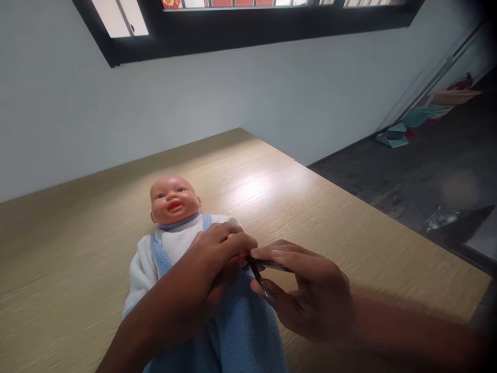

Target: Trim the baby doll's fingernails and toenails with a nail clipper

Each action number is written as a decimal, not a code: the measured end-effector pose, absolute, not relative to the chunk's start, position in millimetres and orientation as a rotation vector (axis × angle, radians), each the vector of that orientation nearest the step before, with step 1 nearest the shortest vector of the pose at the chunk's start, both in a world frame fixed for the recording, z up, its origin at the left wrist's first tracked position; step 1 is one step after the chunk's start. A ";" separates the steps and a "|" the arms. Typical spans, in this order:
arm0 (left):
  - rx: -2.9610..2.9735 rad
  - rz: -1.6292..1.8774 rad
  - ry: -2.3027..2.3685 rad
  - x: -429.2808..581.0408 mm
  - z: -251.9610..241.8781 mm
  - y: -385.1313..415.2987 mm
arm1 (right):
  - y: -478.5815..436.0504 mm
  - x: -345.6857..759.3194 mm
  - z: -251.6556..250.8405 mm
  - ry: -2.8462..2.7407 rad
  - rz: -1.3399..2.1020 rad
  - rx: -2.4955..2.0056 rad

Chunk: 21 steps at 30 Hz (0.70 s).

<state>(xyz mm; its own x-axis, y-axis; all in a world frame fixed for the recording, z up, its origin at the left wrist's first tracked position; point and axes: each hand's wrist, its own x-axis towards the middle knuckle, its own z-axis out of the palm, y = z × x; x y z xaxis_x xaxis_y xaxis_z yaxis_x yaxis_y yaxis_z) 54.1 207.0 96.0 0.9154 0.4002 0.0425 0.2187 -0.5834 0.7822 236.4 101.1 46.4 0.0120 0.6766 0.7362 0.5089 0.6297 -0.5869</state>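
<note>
A baby doll (pixel 175 199) in a white top and blue fleece overalls lies on its back on the table. My left hand (pixel 212 259) reaches across its chest, fingers closed around the doll's small hand (pixel 241 256), most of which they cover. My right hand (pixel 310 290) pinches a dark metal nail clipper (pixel 258 277) between thumb and fingers, its two arms spread apart in a V. The clipper's tip is right at the doll's fingers. Whether the jaws touch them I cannot tell.
The light wood table (pixel 334 223) ends at a right edge above a dark floor (pixel 373 178). Behind it rises a pale wall (pixel 202 98) with a black-framed window (pixel 248 31). A teal dustpan (pixel 394 135) and a pink basin (pixel 454 97) are by the wall at far right.
</note>
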 end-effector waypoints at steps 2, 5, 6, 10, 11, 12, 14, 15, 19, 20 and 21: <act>2.209 0.263 0.440 54.2 96.3 207.4 | 101.1 236.8 48.2 -1.640 0.224 -1.020; 2.206 0.264 0.439 54.3 96.6 207.4 | 102.4 236.7 49.6 -1.607 0.251 -1.000; 2.205 0.266 0.440 54.4 96.7 207.3 | 102.8 236.6 49.7 -1.597 0.248 -0.991; 2.202 0.255 0.451 54.9 97.3 206.4 | 103.0 237.4 49.2 -1.587 0.233 -0.970; 2.202 0.252 0.452 55.1 97.6 206.5 | 102.8 237.6 49.2 -1.587 0.229 -0.965; 2.203 0.255 0.451 55.3 98.1 206.8 | 102.7 237.6 49.3 -1.589 0.232 -0.965; 2.209 0.270 0.441 55.7 99.3 207.6 | 103.2 236.6 49.5 -1.599 0.239 -0.968; 2.213 0.279 0.436 55.6 99.8 208.0 | 103.8 235.6 49.5 -1.596 0.234 -0.956; 2.291 0.296 0.458 54.3 98.9 202.7 | 107.8 232.1 48.9 -1.462 0.140 -0.817; 2.353 0.277 0.464 54.0 97.6 199.0 | 109.0 232.3 48.9 -1.436 0.116 -0.785; 2.430 0.252 0.475 53.9 96.1 194.4 | 110.3 233.0 49.0 -1.424 0.094 -0.758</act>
<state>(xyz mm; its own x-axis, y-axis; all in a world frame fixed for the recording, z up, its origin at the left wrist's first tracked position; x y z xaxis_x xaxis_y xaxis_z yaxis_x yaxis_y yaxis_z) 53.9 194.4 96.1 0.9161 0.3963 0.0616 0.2730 -0.7288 0.6280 233.0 110.3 49.0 0.1845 0.4901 0.8519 0.3743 0.7665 -0.5220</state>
